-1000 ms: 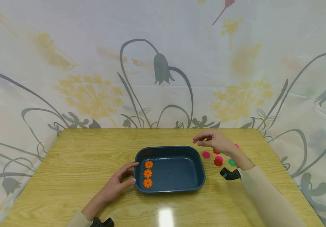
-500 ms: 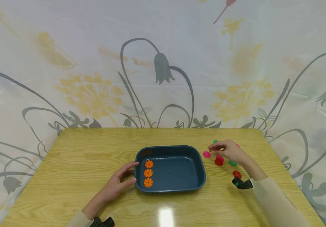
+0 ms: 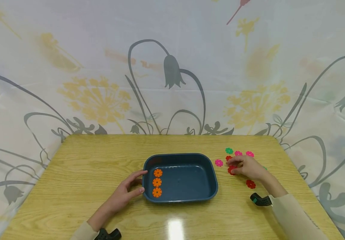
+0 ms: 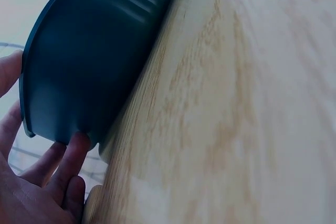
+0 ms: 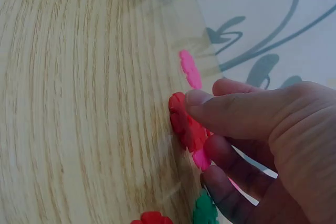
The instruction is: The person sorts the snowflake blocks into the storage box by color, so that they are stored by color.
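Observation:
A dark blue rectangular tray (image 3: 184, 181) stands on the table, with three orange flower-shaped discs (image 3: 157, 182) in a column at its left end. My left hand (image 3: 119, 196) holds the tray's left end, thumb and index fingertip at the rim; in the left wrist view other fingers touch the outer wall. My right hand (image 3: 249, 167) is over the loose flower discs right of the tray. Its thumb touches a red flower disc (image 5: 189, 124) lying over a pink one (image 5: 201, 160); the fingers are curved beside them, with no clear pinch. The fingers partly hide the red disc.
Around the right hand lie a pink disc (image 3: 219, 163), a green disc (image 3: 229, 151), a red disc (image 3: 250, 184) and other pink discs (image 3: 249, 154). The wooden table (image 3: 100, 160) ends at a flower-patterned cloth (image 3: 172, 110) behind.
My right hand has moved from beside the tray's back right corner rightward and down to the red disc, uncovering green and pink discs. The left hand and the tray stay put.

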Action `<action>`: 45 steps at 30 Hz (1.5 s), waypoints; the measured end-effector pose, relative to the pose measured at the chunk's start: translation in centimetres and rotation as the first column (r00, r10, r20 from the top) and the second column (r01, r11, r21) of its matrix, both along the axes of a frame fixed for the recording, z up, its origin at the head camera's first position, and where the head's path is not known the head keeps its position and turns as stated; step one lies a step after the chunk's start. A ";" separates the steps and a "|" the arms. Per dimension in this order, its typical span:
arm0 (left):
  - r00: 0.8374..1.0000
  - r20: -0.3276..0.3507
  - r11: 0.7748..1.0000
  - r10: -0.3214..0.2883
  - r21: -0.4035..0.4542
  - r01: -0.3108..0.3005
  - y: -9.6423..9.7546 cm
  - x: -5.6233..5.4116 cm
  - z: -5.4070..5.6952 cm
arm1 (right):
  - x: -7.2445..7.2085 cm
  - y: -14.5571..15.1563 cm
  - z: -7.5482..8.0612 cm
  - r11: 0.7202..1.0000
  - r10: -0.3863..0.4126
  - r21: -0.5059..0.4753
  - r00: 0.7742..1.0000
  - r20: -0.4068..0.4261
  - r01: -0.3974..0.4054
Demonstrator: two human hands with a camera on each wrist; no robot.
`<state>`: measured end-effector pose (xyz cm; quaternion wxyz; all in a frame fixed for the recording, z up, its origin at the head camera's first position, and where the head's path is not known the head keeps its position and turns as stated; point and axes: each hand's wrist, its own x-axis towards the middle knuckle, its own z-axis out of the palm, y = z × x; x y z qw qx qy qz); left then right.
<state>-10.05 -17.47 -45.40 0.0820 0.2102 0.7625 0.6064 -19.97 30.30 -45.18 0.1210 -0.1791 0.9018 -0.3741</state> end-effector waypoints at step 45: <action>1.000 0.003 1.000 0.006 0.024 -0.006 -0.4 -0.9 -2.7 | -0.1 -0.5 -0.2 0.984 -0.022 0.170 0.986 -0.162 0.050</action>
